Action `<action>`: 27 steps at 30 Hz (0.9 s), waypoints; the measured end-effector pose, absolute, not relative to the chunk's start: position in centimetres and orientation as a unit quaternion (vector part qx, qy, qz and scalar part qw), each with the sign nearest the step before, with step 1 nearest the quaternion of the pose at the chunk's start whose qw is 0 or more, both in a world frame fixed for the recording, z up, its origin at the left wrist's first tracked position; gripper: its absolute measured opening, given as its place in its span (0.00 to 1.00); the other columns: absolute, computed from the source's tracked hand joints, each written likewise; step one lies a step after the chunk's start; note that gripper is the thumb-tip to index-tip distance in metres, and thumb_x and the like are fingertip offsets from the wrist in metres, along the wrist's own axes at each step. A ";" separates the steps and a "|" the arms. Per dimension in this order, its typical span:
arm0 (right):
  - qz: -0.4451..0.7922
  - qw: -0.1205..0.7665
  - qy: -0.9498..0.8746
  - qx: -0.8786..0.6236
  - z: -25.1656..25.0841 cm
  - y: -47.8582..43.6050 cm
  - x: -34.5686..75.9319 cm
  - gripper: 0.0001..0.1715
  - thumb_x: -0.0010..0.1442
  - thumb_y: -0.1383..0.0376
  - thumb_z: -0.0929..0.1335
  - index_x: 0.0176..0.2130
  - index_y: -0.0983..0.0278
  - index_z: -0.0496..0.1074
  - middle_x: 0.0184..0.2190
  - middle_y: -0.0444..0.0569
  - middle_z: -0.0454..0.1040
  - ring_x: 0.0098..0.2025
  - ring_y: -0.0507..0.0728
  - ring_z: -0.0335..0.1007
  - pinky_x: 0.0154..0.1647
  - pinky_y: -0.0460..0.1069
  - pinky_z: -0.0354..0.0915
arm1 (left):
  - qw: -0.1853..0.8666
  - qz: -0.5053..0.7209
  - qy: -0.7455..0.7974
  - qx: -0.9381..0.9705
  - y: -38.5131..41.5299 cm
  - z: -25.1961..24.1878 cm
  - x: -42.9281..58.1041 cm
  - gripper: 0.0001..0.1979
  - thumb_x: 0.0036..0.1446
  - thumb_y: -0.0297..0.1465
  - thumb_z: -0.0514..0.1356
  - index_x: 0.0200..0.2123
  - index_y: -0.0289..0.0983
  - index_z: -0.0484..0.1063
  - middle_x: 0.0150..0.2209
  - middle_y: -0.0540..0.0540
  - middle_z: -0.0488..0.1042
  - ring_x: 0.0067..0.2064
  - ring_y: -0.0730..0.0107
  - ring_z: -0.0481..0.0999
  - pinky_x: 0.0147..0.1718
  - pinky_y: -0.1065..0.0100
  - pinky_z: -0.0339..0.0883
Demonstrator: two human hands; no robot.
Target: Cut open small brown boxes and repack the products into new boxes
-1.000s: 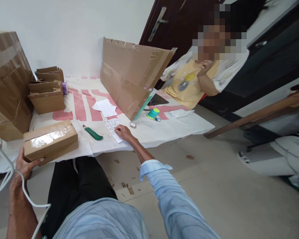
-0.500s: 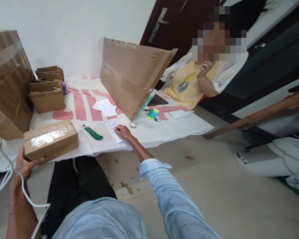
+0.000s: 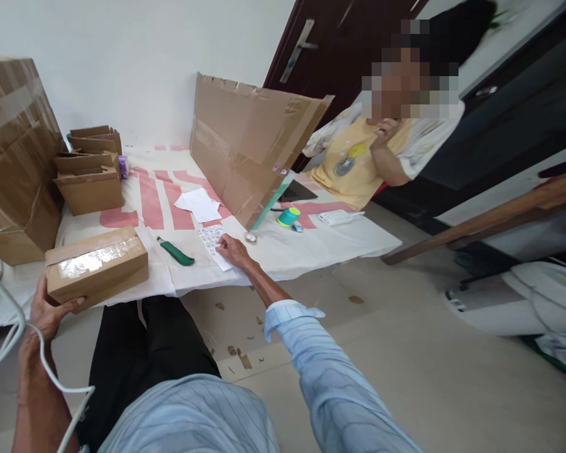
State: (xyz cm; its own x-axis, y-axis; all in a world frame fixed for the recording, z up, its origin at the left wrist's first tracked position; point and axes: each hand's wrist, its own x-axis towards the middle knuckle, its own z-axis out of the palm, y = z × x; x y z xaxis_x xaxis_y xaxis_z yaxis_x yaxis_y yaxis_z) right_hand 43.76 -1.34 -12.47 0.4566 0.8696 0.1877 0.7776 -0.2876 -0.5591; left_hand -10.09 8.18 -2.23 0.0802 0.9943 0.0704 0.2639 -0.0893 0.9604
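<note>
My left hand [image 3: 47, 313] grips the near left end of a closed cardboard box [image 3: 108, 275], its thumb along the front side. Clear shiny tape runs across the box top. My right hand [image 3: 233, 250] rests over a white sheet of small printed labels [image 3: 210, 237], its fingers curled together at the sheet's right side. Whatever may be between those fingertips is too small to make out. A green-handled cutter [image 3: 176, 251] lies between the box and the sheet.
Opened cardboard boxes [image 3: 88, 192] and a large carton [image 3: 16, 157] stand left. A cardboard panel [image 3: 255, 145] leans upright mid-table. White papers [image 3: 199, 205], a teal tape roll [image 3: 288, 217] and a white power strip [image 3: 337, 217] lie about. Another person [image 3: 353, 160] sits beyond the panel.
My right hand has shifted very slightly over the label sheet. My left hand and the box have stayed in place, and the view has turned a little.
</note>
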 end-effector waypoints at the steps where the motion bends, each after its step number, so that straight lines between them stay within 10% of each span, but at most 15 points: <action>1: 0.074 0.303 -0.520 -0.795 -12.5 -1.5 43.7 0.08 0.57 0.63 0.71 0.40 0.59 0.74 0.33 0.43 0.79 0.35 0.56 0.71 0.37 0.48 0.62 | 0.422 0.428 0.526 0.601 8.2 -2.2 -10.1 0.49 0.30 0.37 0.79 0.60 0.38 0.73 0.51 0.43 0.80 0.48 0.58 0.79 0.41 0.69 0.77; 27: 0.022 0.279 -0.559 -0.781 -13.5 -2.0 43.7 0.10 0.65 0.65 0.70 0.44 0.61 0.82 0.41 0.52 0.80 0.46 0.61 0.73 0.53 0.53 0.66 | 0.415 0.427 0.524 0.609 8.4 -2.4 -10.3 0.45 0.31 0.37 0.81 0.57 0.37 0.75 0.54 0.41 0.81 0.51 0.56 0.81 0.44 0.69 0.80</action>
